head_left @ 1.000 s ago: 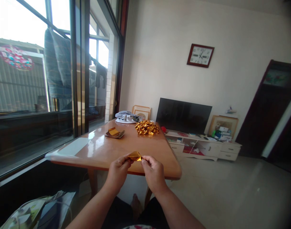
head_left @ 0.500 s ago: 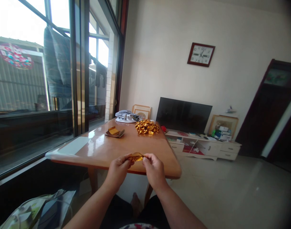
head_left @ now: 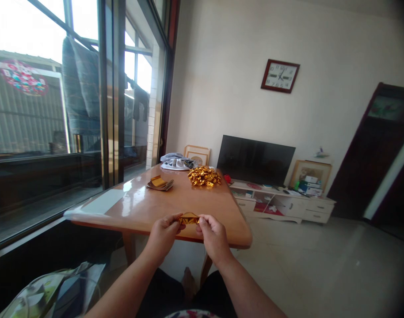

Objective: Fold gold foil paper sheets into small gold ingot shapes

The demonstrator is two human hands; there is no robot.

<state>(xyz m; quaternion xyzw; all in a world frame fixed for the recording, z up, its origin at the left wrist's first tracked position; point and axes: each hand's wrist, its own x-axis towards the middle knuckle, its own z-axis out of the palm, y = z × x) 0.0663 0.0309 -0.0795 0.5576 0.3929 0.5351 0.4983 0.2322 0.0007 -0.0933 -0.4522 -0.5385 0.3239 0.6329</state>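
A folded piece of gold foil paper (head_left: 189, 219) stretches between my two hands, just above the near edge of the wooden table (head_left: 162, 203). My left hand (head_left: 165, 233) pinches its left end between thumb and fingers. At the other end, my right hand (head_left: 212, 232) grips it the same way. Farther back on the table lies a heap of folded gold foil pieces (head_left: 204, 176). To the left of that heap sits a small stack of flat gold and brown paper sheets (head_left: 159, 183).
Folded cloth (head_left: 175, 161) lies at the table's far end. A white sheet (head_left: 104, 202) is on its left side by the window. Beyond stand a television (head_left: 256, 160) and a low white cabinet (head_left: 293, 206). Bags (head_left: 62, 289) are at lower left.
The foil piece between my hands has turned or opened a little, now showing creased, triangular facets. Both hands stay almost in place and keep their hold.
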